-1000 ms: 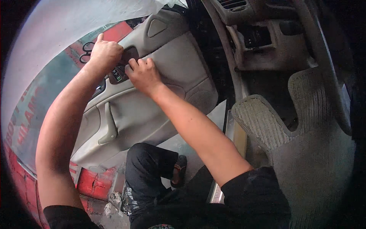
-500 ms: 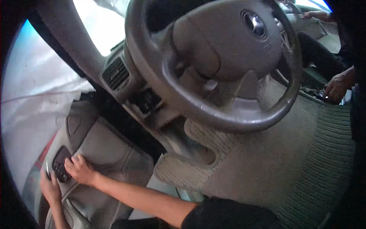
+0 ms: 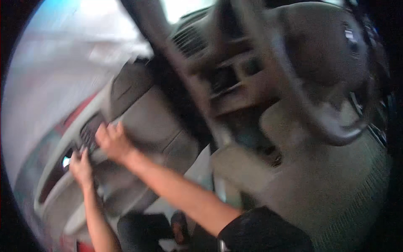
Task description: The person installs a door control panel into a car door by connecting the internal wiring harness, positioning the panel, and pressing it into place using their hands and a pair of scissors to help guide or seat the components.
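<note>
A dark window switch panel [image 3: 88,131] is set in the door's armrest at the left. My right hand [image 3: 115,143] reaches across to it, fingers bent and closed at its inner edge. Just below, my left hand [image 3: 82,168] has its fingers drawn together near the panel's lower end; what they hold is hidden by blur. A small shiny piece [image 3: 66,163] shows beside the left fingertips, in a dark recess of the armrest. It may be the inner door handle, but blur leaves this uncertain.
The opened car door [image 3: 142,122] stands to the left. A steering wheel [image 3: 302,96] fills the upper right, with an air vent [image 3: 191,40] and dashboard openings [image 3: 224,80] beside it. Beige carpet [image 3: 310,180] covers the floor. My dark-clothed leg [image 3: 142,231] shows at the bottom.
The view has swung toward the door, so the door and hands appear farther right and higher. Both hands remain at the switch panel. The other person's hand at the right is no longer distinguishable.
</note>
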Motion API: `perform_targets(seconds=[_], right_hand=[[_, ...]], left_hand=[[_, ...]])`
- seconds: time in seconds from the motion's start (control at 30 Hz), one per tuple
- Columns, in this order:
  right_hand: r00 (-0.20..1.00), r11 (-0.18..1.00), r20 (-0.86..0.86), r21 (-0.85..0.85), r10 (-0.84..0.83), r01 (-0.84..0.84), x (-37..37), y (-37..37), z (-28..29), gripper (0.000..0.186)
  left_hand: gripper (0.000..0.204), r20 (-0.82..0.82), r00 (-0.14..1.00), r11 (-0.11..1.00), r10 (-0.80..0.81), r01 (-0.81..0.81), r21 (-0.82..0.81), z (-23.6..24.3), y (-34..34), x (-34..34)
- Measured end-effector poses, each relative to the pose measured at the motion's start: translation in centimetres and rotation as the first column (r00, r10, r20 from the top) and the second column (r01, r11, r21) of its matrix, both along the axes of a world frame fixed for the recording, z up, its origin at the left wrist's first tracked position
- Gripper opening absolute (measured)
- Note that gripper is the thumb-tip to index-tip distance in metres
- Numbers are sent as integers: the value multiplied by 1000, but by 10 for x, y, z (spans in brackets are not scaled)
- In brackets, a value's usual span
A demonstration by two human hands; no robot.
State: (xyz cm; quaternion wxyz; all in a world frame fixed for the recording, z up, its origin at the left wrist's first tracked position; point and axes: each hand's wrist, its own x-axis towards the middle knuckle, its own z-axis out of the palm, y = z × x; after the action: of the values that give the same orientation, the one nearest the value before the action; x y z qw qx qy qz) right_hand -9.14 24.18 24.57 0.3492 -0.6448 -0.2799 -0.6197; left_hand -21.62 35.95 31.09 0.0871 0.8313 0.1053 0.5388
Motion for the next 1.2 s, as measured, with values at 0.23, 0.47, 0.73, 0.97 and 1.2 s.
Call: perform_targets(seconds=[0.23, 0.47, 0.73, 0.97, 1.2], right_hand=[[997, 1000, 72, 12, -21, 20, -2, -23, 10, 18], [979, 981, 75, -52, 192, -189, -11, -40, 7, 20], [993, 993, 86, -92, 83, -75, -14, -36, 11, 9], [984, 999, 177, 8, -34, 34, -10, -31, 11, 5], [981, 998, 180, 24, -66, 62, -6, -23, 11, 5]], left_hand=[[41, -22, 977, 976, 213, -214, -52, 6, -18, 5], [43, -101, 951, 956, 292, -294, -9, 11, -30, -12], [38, -203, 969, 961, 141, -183, -208, 14, -51, -20], [36, -11, 1000, 918, 1, -5, -396, 2, -55, -16], [29, -85, 985, 956, 153, -169, -238, -2, -50, -5]])
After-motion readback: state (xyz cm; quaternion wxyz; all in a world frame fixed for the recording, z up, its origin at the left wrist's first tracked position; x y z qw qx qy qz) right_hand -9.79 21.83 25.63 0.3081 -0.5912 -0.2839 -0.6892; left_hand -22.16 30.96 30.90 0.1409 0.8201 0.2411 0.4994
